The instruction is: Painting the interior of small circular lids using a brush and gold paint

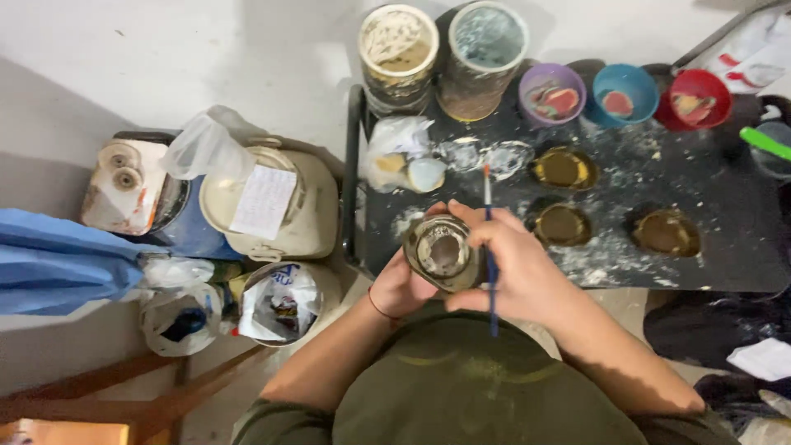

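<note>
Head view looks straight down on a person seated at a low black desk (725,247) dusted with white powder. Their left hand (401,284) is cupped under and around a small round metal cup (442,251), gripping it from the left side and holding it up over the near edge of the desk, close to their chest. The right hand (521,268) wraps the cup's right side while pinching a thin blue-handled brush (490,264) between the fingers; the brush stands nearly upright, its reddish tip pointing away from the person. The cup's inside looks pale and greyish, though what coats it is hard to make out.

On the desk beyond the hands lie three shallow brass-coloured dishes (563,224), and farther back a purple bowl (551,92), a blue bowl (624,92) and a red bowl (699,97) stand in a row. Two tall paint-smeared cans (399,49) stand at the far left corner.
</note>
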